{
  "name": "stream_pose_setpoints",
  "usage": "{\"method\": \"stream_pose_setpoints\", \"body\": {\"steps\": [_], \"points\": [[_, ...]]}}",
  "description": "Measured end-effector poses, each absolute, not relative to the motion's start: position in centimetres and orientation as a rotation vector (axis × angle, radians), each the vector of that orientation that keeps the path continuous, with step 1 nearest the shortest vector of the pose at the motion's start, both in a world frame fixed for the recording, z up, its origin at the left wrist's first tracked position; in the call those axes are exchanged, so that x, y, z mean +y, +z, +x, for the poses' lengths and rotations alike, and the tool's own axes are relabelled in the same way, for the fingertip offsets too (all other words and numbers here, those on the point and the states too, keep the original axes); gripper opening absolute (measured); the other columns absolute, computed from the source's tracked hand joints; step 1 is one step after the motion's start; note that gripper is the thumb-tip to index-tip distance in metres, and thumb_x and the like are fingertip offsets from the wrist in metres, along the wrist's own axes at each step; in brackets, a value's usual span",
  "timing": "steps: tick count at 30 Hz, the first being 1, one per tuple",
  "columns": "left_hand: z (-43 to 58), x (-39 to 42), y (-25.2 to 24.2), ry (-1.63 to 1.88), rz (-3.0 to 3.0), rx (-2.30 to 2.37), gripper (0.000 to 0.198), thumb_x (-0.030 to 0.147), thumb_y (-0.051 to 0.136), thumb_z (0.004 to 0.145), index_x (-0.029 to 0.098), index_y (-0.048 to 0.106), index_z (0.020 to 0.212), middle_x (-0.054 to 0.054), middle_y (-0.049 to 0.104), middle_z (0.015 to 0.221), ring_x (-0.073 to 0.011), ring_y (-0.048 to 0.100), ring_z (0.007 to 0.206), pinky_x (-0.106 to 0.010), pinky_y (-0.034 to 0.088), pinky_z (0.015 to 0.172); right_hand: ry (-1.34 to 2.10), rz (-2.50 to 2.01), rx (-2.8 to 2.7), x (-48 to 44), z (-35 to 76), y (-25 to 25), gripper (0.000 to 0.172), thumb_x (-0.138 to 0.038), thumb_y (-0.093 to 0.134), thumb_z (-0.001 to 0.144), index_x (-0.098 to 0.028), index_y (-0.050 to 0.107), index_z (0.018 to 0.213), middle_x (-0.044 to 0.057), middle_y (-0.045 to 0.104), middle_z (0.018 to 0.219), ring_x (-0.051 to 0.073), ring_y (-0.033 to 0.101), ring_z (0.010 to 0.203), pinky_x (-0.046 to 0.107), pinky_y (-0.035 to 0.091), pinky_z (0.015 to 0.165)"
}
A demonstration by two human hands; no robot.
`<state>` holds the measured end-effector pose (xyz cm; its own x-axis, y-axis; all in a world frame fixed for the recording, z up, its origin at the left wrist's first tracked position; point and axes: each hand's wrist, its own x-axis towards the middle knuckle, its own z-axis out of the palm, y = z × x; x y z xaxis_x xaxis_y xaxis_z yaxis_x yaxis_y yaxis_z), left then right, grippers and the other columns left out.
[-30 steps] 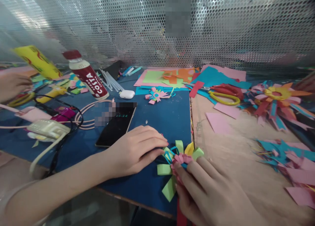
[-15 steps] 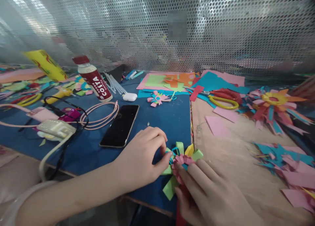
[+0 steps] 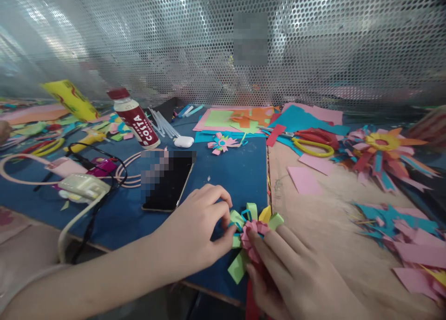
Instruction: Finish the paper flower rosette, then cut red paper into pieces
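Note:
A paper flower with light green, blue and yellow looped petals and a crimped pink centre lies near the table's front edge. My right hand holds it from the right, fingers over the pink centre and thumb lower on the near side. A red paper strip shows below it, partly hidden by that hand. My left hand is at the flower's left edge, thumb and curled fingers pinched at a blue petal; the fingertips partly hide the contact.
Left of the flower are a phone, an earbud case, a coffee bottle, a yellow glue gun and tangled cables. Scissors, coloured paper sheets and finished paper flowers lie towards the back and right.
My left fingertips have shifted slightly left along the flower's petals. The right hand keeps its hold on the flower. The view has shifted a little.

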<state>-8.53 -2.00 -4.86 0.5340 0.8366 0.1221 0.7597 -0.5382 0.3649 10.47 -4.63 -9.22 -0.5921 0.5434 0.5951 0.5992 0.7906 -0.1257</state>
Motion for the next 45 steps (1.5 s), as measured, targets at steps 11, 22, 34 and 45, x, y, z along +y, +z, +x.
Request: {"method": "stream_pose_setpoints", "body": {"steps": [11, 22, 34, 45], "points": [[-8.4, -2.0, -4.5, 0.386, 2.503, 1.377, 0.018, 0.025, 0.047, 0.081, 0.017, 0.05, 0.065, -0.004, 0.053, 0.091, -0.0174, 0.049, 0.085, -0.037, 0.039, 0.082, -0.173, -0.832, -2.368, -4.6, 10.5, -9.2, 0.025, -0.012, 0.048, 0.075, -0.007, 0.065, 0.093, 0.01, 0.063, 0.073, 0.017, 0.055, 0.062, 0.029, 0.049, 0.052], [-8.4, -2.0, -5.0, 0.444, 2.505, 1.36, 0.013, 0.02, 0.047, 0.08, 0.017, 0.052, 0.068, -0.004, 0.054, 0.093, -0.0173, 0.05, 0.088, -0.035, 0.039, 0.08, -0.178, -0.842, -2.364, -4.6, 10.3, -9.6, 0.017, -0.013, 0.05, 0.071, -0.011, 0.066, 0.075, 0.007, 0.058, 0.066, 0.018, 0.051, 0.063, 0.029, 0.045, 0.051], [-8.7, -2.6, -5.1, 0.359, 2.423, 1.432, 0.025, 0.04, 0.063, 0.069, 0.017, 0.053, 0.068, -0.005, 0.054, 0.093, -0.021, 0.05, 0.088, -0.037, 0.041, 0.077, 0.038, -1.142, -2.205, -2.0, 12.8, -7.2, 0.022, -0.021, 0.052, 0.08, -0.016, 0.06, 0.1, 0.01, 0.059, 0.091, 0.022, 0.053, 0.086, 0.037, 0.048, 0.07], [-9.0, -1.0, -4.9, 0.545, 2.087, 1.299, 0.013, 0.028, 0.063, 0.072, 0.018, 0.057, 0.073, -0.002, 0.055, 0.099, -0.016, 0.055, 0.091, -0.029, 0.043, 0.079, 0.856, -1.208, -1.935, 0.3, 14.6, -7.5, 0.024, -0.029, 0.056, 0.078, -0.017, 0.058, 0.099, 0.006, 0.065, 0.089, 0.016, 0.063, 0.076, 0.031, 0.053, 0.063]]}}
